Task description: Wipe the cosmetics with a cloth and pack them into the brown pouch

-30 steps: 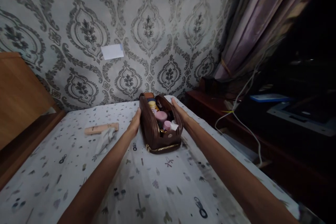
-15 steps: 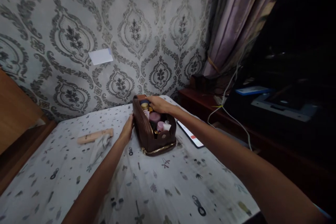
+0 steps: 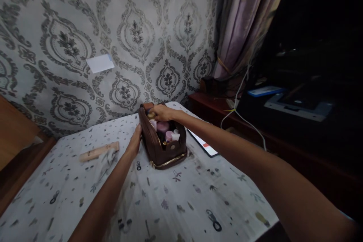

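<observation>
Grey-and-silver wallpaper (image 3: 136,34) with large medallions fills the back; below it spreads a white printed sheet (image 3: 170,204) dotted with leaves and dark motifs; a dark glossy panel (image 3: 317,56) takes up the right side, and a mauve curtain (image 3: 238,26), tied in low, hangs between it and the wall; a wooden board (image 3: 17,132) stands at the left edge. Next in size is a brown bag (image 3: 171,160), upright on the sheet toward its far end and unzipped, gold zip teeth showing along its near base; just right of it lies a phone (image 3: 198,138), its lit white screen bearing a red patch and detail too small to read; well to the left lies a beige tube (image 3: 99,151), its dark lettering too blurred to make out; a crumpled pale cloth (image 3: 106,162) sits against its near side.

Left hand (image 3: 136,139) laid flat along the bag's left side, fingers extended rather than curled, wrist low; right hand (image 3: 161,112) dipped into the bag's far end at a gold-lidded jar (image 3: 151,115), back of the hand upward, though I cannot tell whether the fingers close on it; smallest, a pink-lidded jar (image 3: 169,135) shows in the near end.
</observation>
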